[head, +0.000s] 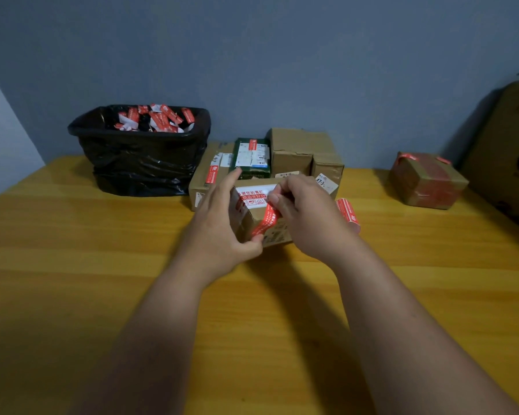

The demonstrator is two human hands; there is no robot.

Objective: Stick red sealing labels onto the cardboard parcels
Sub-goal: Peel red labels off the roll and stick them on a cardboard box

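I see a small cardboard parcel (259,218) on the wooden table (102,250), just in front of a cluster of other boxes (300,154); my left hand (222,226) grips its near-left corner, thumb pressing the lower end of a red sealing label (265,221). My right hand (303,214) pinches the label's white backing strip (258,189) over the parcel's top; a lined bin (138,151) full of peeled backings stands behind and left of the parcel; a red-taped box (426,182) sits well to its right.
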